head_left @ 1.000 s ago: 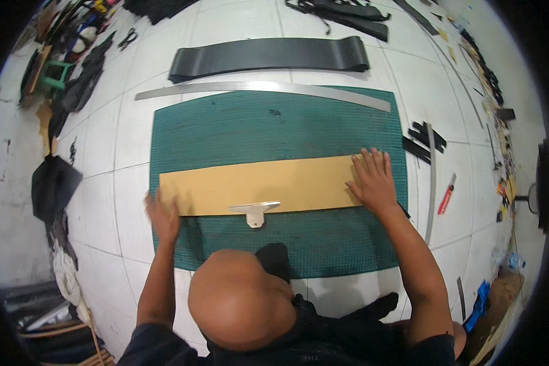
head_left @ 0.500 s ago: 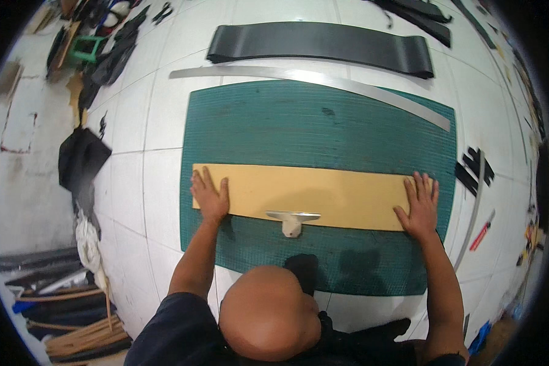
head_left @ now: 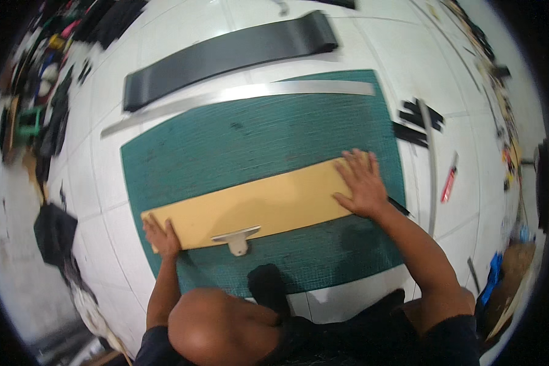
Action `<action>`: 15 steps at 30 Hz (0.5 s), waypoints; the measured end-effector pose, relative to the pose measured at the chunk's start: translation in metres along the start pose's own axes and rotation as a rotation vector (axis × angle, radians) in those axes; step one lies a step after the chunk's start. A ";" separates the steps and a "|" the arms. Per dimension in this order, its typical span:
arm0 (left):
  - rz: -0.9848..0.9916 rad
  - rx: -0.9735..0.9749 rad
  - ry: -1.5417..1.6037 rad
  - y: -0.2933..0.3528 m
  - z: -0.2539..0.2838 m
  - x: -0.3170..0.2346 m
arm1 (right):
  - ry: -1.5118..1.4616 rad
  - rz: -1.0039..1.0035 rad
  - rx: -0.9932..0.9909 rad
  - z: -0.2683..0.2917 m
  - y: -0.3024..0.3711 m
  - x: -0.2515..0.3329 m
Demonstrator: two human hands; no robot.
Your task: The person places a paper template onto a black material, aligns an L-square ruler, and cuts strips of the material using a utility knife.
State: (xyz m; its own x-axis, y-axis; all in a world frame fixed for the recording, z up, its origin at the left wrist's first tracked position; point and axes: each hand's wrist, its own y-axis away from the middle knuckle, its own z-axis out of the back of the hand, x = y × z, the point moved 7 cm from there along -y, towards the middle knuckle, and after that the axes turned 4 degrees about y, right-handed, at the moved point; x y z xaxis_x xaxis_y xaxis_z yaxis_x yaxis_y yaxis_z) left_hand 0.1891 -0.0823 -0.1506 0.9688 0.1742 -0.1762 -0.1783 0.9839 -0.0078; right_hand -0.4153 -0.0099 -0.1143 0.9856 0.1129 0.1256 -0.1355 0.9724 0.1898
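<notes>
A long tan strip of board or sheet [head_left: 280, 186] lies flat across the green cutting mat [head_left: 256, 134]. My left hand [head_left: 163, 236] rests on its left end with the fingers stretched out. On the right end my right hand [head_left: 363, 183] lies flat, fingers spread. What looks like a scraper [head_left: 238, 240], with a wide metal edge and a pale handle, sits at the strip's near edge, closer to my left hand. Beside my right wrist a thin dark piece [head_left: 400, 207] pokes out, partly hidden.
Along the mat's far edge lies a long metal straightedge [head_left: 274, 89], with a folded black band [head_left: 226, 58] beyond it. To the right are black strips [head_left: 418, 122], a narrow metal strip [head_left: 432, 171] and a red cutter knife [head_left: 449, 183]. A black cloth-like piece [head_left: 55, 233] lies left.
The whole view has turned, so the mat, strip and tools now appear slanted, lower at the left. Both hands stay flat on the strip's ends. The dark piece by my right wrist now shows.
</notes>
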 end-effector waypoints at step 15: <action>-1.009 0.944 0.044 0.121 -0.006 -0.517 | -0.180 0.076 -0.145 -0.001 0.011 -0.009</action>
State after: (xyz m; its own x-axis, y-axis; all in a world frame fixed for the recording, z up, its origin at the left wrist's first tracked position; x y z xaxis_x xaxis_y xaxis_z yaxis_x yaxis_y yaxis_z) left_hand -0.3341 -0.0534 -0.0663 0.5984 -0.6062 -0.5238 0.7901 0.3383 0.5112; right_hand -0.4251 0.0001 -0.1141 0.9375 0.1609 0.3085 -0.1796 0.9832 0.0330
